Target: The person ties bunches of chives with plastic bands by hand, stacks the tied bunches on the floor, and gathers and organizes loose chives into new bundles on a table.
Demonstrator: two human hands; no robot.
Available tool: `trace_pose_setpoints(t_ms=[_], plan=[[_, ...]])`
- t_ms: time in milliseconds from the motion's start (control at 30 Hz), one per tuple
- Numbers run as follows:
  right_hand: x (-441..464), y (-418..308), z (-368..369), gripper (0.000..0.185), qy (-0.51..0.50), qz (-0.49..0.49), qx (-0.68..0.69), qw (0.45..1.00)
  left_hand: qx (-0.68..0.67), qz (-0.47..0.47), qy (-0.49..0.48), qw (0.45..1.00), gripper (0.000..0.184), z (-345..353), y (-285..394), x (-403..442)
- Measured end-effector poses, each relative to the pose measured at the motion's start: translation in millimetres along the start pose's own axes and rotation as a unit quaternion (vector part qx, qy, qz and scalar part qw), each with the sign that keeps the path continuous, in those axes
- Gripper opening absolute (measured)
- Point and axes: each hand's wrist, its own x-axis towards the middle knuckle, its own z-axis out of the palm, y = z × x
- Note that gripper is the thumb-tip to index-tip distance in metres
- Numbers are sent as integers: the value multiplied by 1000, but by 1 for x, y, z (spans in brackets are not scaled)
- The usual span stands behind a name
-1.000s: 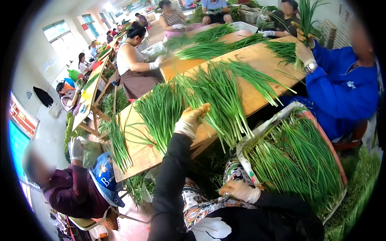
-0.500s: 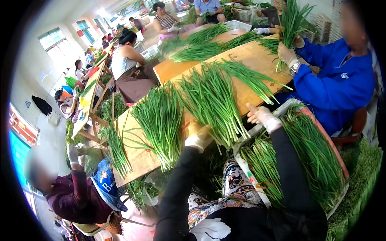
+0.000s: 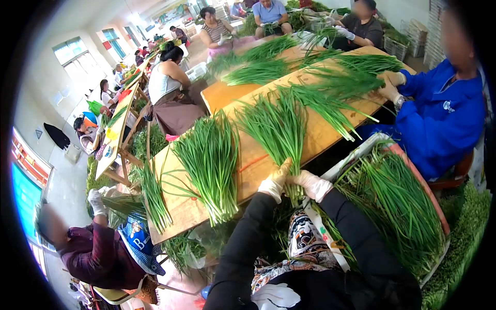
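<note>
My left hand (image 3: 275,182), in a pale glove, is closed round the lower stems of a bunch of long green stalks (image 3: 279,126) at the table's near edge. My right hand (image 3: 311,185), gloved too, grips the same bunch from the other side, touching the left. The leafy end lies fanned out on the wooden table (image 3: 251,173). Left of it rests a second bunch (image 3: 207,165), and a thin one (image 3: 155,199) is at the table's left end. Another loose bunch (image 3: 328,111) lies to the right.
A crate of stalks (image 3: 395,206) with a pale rim is beside my right arm. A co-worker in blue (image 3: 439,113) handles stalks at the right. A co-worker in dark red (image 3: 98,253) sits at the left. Several other people sit farther back.
My right hand has come up from my lap over the crate to the bunch. Both hands have closed on its stems and gathered them narrower. The blue-sleeved co-worker has lowered stalks to the table.
</note>
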Motion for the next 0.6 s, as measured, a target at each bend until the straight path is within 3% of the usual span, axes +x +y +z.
trace_pose_setpoints(t_ms=[67,133,167,200,267,300,333,433,467,533,600], plan=[[-5,-7,15,27,40,0,-19,999,12,-47,-10,999,50,17,47,-28],[-11,-17,24,25,49,16,-147,988,167,-36,-50,984,53,19,66,-33],[-15,-26,35,23,69,-15,-236,969,84,-5,-66,994,54,21,48,-16],[45,30,-13,39,81,-241,-480,840,84,0,-58,995,54,25,51,-14],[7,13,22,60,187,-249,-501,807,39,40,13,998,52,27,65,-20],[-27,-19,58,71,233,-96,-542,802,-56,83,14,995,43,33,80,-33],[-31,-13,54,68,239,-104,-566,782,-114,97,12,989,40,30,80,-29],[-16,2,29,71,248,-320,-571,715,-71,159,-17,984,34,28,101,-23],[-6,-3,14,69,219,-329,-573,718,-42,180,-10,983,33,30,105,-22],[3,-41,29,71,143,-409,-451,780,-51,248,46,966,35,43,123,-20],[3,-86,62,67,136,-430,-226,863,19,288,66,955,33,56,152,-20]])
